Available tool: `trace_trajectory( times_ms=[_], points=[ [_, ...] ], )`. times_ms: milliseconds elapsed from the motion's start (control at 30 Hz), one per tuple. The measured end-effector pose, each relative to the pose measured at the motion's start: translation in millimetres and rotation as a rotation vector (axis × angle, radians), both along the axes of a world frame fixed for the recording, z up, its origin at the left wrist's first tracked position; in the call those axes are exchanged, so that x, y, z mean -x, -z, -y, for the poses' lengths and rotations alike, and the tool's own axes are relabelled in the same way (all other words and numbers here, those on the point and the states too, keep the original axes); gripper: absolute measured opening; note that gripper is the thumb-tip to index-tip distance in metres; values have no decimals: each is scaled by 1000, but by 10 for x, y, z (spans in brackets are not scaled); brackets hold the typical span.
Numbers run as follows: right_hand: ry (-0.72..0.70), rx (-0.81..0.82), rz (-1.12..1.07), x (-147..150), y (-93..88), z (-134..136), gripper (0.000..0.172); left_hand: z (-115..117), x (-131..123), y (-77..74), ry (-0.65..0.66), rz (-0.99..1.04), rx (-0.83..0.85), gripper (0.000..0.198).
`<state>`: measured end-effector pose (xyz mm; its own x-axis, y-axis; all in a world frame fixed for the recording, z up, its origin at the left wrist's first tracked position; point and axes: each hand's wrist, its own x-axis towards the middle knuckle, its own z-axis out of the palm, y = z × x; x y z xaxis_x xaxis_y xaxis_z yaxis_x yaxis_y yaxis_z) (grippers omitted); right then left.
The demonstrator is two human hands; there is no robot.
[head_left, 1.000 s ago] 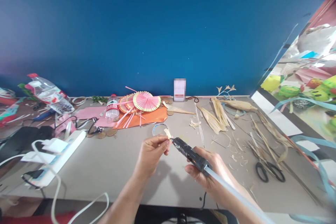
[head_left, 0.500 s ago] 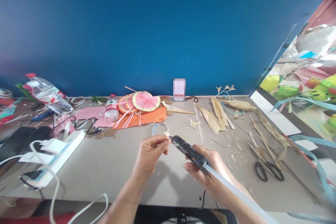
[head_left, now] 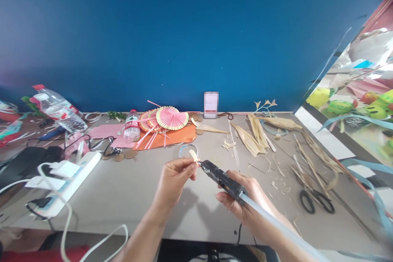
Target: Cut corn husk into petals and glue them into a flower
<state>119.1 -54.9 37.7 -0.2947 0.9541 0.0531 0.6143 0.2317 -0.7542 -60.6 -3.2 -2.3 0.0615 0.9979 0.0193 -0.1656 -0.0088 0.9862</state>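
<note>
Between the thumb and fingers of my left hand (head_left: pixel 178 176) is pinched a small pale piece of dried husk (head_left: pixel 193 155), its tip sticking up. My right hand (head_left: pixel 242 196) is wrapped round a black hot glue gun (head_left: pixel 222 178), a long clear glue stick (head_left: pixel 276 219) running out of its back end. The gun's nozzle meets the husk piece at my left fingertips; whether glue is coming out is too small to tell. Just behind my left hand lies a roll of clear tape (head_left: pixel 188 145), partly hidden by the fingers.
Dried corn husks (head_left: pixel 250 139), husk scraps and black-handled scissors (head_left: pixel 316 200) lie to the right. Pink paper fans (head_left: pixel 172 118) on orange paper and a plastic bottle (head_left: pixel 132 127) stand at the back left. A white power strip (head_left: pixel 75 184) with cables occupies the left side.
The husk piece in my left fingers has turned and now shows more of its length upward. The glue gun stays almost in place at it. The view has shifted slightly.
</note>
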Motion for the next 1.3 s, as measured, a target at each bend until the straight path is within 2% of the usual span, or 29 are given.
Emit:
trace_trajectory(
  times_ms=[267,400,533,633,800,900,1000,1067,1133,1233,1300],
  points=[
    [2,-10,2,16,-11,1,33,-2,5,16,-25,-4,11,19],
    [34,-27,-6,3,20,-25,29,-57,123,-55,-128,20,22,20],
    [87,-110,140,44,225,-193,18,-131,338,-166,-317,119,5,22],
    [73,-165,310,173,468,-393,14,-151,445,-206,-365,175,-21,22],
    [50,-175,453,533,821,-658,23,-124,367,-141,-261,160,34,22],
    [53,-179,473,711,963,-725,24,-118,241,-58,-161,165,82,20],
    [57,-202,461,751,1048,-763,27,-124,123,-2,-87,162,129,20],
    [67,-211,376,680,1047,-790,31,-126,58,8,-61,163,154,20],
    [119,-212,191,544,974,-805,30,-123,1,7,-34,165,173,20],
    [242,-144,-200,302,730,-768,19,-115,-88,12,6,167,199,20],
    [200,-48,-398,176,528,-696,22,-111,-160,26,35,179,215,21]
  ],
)
